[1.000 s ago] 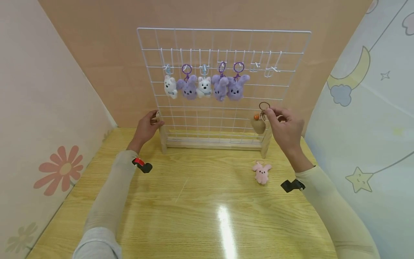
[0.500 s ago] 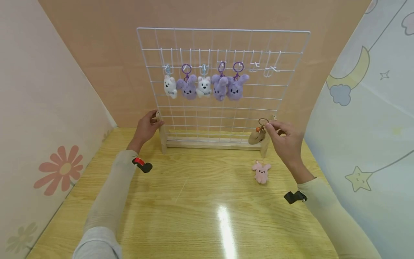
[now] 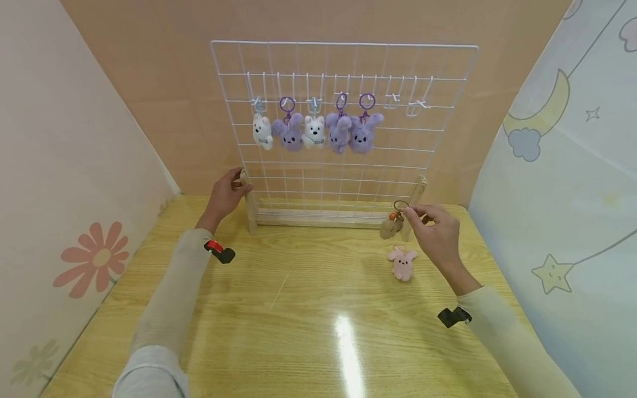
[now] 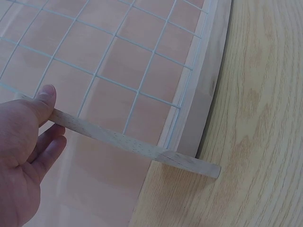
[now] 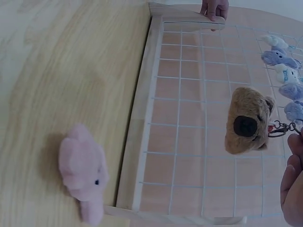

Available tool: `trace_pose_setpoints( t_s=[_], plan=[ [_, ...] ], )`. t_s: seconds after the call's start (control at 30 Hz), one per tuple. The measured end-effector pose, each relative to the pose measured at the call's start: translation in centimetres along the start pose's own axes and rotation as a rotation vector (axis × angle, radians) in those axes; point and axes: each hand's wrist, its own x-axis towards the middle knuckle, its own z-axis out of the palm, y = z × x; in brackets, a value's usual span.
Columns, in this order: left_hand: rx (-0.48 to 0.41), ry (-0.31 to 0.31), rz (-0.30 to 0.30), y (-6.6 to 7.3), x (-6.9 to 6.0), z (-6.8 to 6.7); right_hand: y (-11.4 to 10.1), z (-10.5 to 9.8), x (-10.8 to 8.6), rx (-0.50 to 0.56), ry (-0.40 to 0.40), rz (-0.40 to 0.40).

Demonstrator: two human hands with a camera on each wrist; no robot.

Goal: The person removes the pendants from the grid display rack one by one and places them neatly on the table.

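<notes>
My left hand [image 3: 225,195] grips the upper end of the rack's left wooden post [image 4: 118,139], thumb on one side and fingers on the other. By its ring, my right hand [image 3: 435,235] pinches a brown plush keychain [image 3: 391,226] with an orange bead, in front of the rack's lower right. Its bear-like head with a large dark nose shows in the right wrist view. Just below it, a pink plush bunny keychain [image 3: 402,264] lies on the table. White and purple plush keychains [image 3: 291,134] hang in a row on the white wire rack [image 3: 343,166].
Two white hooks [image 3: 419,104] at the right of the row hold nothing. The rack stands on a wooden base [image 3: 325,221] at the back of the wooden table [image 3: 298,309]. Decorated walls rise left and right, with a tan backdrop [image 3: 149,110] behind.
My right hand has come down with the brown plush keychain, from beside the right post's top to just above the pink bunny. The left hand has stayed on its post.
</notes>
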Motion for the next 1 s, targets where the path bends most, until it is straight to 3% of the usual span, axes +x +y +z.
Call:
trace_pose_setpoints(
  t_s=[0.27,0.7,1.0],
  plan=[
    [-0.006,0.0,0.019,-0.1,0.0,0.0,0.7,0.1,-1.8,-0.009,-0.052,0.053],
    [-0.006,0.003,0.026,-0.1,0.0,0.0,1.6,0.4,-4.3,-0.022,-0.115,0.057],
    [-0.005,0.004,0.027,-0.1,0.0,0.0,2.0,0.5,-5.9,-0.007,-0.163,0.106]
  ],
)
